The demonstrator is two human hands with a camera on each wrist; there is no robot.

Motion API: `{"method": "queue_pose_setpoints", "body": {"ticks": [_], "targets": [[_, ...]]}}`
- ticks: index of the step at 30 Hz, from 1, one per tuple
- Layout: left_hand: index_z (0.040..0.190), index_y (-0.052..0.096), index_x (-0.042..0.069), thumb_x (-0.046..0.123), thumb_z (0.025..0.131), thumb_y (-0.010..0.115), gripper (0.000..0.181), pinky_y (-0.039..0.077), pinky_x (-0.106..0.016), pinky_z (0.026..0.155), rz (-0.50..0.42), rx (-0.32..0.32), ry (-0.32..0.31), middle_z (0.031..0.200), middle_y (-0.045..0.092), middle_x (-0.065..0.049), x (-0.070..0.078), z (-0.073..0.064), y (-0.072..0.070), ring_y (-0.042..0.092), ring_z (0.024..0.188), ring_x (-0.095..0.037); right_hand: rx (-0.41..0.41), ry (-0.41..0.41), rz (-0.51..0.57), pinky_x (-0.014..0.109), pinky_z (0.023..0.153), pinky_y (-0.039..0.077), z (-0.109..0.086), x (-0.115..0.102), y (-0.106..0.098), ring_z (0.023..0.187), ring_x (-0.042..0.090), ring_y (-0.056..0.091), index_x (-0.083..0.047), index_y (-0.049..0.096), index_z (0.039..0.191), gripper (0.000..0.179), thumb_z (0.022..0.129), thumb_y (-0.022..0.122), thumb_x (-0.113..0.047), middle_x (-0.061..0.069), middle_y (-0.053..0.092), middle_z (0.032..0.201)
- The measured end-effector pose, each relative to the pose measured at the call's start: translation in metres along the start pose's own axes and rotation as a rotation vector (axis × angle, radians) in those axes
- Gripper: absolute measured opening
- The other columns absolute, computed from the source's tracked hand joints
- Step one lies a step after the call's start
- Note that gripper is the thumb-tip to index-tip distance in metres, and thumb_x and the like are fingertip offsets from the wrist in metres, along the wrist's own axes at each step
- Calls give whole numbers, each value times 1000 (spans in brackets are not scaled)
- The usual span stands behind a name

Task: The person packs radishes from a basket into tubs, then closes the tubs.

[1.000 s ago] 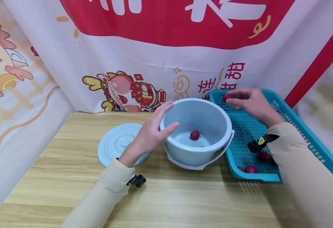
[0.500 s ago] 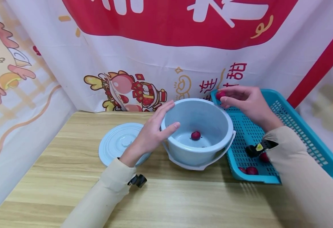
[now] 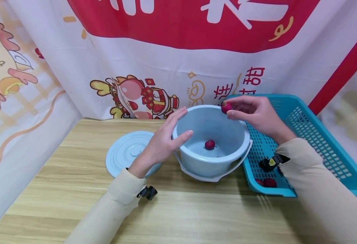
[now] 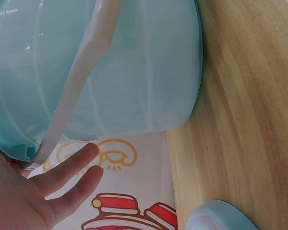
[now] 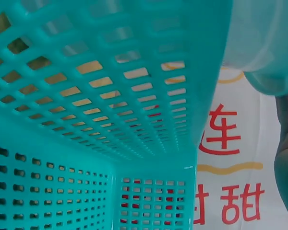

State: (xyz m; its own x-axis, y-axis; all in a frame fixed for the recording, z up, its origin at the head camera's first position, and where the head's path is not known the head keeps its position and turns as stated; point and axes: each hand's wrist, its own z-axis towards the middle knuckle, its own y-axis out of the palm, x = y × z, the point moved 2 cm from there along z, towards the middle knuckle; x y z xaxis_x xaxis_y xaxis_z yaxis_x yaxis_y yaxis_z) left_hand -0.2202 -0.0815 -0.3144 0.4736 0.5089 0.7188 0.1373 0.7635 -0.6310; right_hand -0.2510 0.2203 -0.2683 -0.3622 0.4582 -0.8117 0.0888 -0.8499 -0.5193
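A pale blue bucket [image 3: 212, 168] with a white handle stands upright, and a round red radish [image 3: 209, 145] lies on its bottom. My left hand [image 3: 163, 142] rests along the bucket's left rim, fingers extended; the left wrist view shows two fingers [image 4: 72, 167] of it spread near the handle. Above the far right of the rim, my right hand [image 3: 256, 113] pinches another round red radish [image 3: 226, 107] between thumb and fingers. The right wrist view shows only part of that hand [image 5: 287, 153] at its right edge. More radishes [image 3: 269, 182] lie in the teal basket [image 3: 321, 142], partly hidden by the right sleeve.
A round pale blue lid [image 3: 126, 152] lies on the wooden table [image 3: 196, 213] left of the bucket. The basket stands close against the bucket's right side. Behind the table hangs a printed cloth [image 3: 166, 61] with red characters and cartoon figures.
My right hand has carried its radish leftward from over the basket to the bucket's far right rim. The left hand stays at the rim, and the bucket has not moved.
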Motion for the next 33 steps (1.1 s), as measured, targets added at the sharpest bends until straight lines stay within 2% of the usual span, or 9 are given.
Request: {"method": "queue_pose_setpoints", "body": {"ticks": [3, 7, 10, 15, 22, 33], "targets": [[168, 32, 28, 61, 100, 55, 79, 38, -65, 123, -5, -1, 4, 177, 22, 16, 0, 0, 0, 30, 162, -22, 1, -24, -52, 20, 82, 63, 0, -2, 6, 97, 13, 75, -18, 72, 138, 45, 95, 81, -29, 2, 78, 121], [168, 32, 27, 59, 101, 55, 78, 38, -65, 123, -12, -2, 6, 177, 22, 12, 0, 0, 0, 30, 162, -23, -9, -91, -178, 17, 79, 61, 0, -4, 14, 94, 19, 72, -19, 74, 134, 42, 94, 82, -28, 6, 77, 117], [168, 32, 27, 59, 101, 55, 78, 38, -65, 123, -13, -3, 6, 178, 23, 9, 0, -1, 0, 31, 162, -23, -14, -165, -276, 14, 79, 57, 1, -5, 17, 94, 19, 72, -17, 75, 132, 41, 92, 84, -25, 5, 77, 113], [168, 32, 27, 59, 101, 54, 78, 39, -65, 123, -13, -4, 11, 177, 23, 10, 1, -1, 0, 32, 162, -24, -10, -254, -363, 13, 80, 56, 2, -6, 20, 91, 17, 73, -13, 76, 130, 44, 88, 88, -19, 5, 78, 111], [168, 32, 28, 58, 101, 55, 77, 40, -66, 122, -12, -6, 6, 177, 23, 11, 1, 0, 0, 33, 161, -25, -16, -291, -395, 26, 81, 62, 2, -5, 22, 90, 19, 73, -12, 76, 130, 45, 87, 88, -15, 7, 78, 112], [168, 31, 28, 61, 100, 53, 78, 39, -66, 123, -8, -4, 5, 177, 23, 13, 0, -1, -1, 33, 161, -25, -26, -296, -383, 19, 82, 59, 2, -7, 23, 91, 16, 74, -14, 77, 127, 40, 89, 87, -17, 4, 79, 115]]}}
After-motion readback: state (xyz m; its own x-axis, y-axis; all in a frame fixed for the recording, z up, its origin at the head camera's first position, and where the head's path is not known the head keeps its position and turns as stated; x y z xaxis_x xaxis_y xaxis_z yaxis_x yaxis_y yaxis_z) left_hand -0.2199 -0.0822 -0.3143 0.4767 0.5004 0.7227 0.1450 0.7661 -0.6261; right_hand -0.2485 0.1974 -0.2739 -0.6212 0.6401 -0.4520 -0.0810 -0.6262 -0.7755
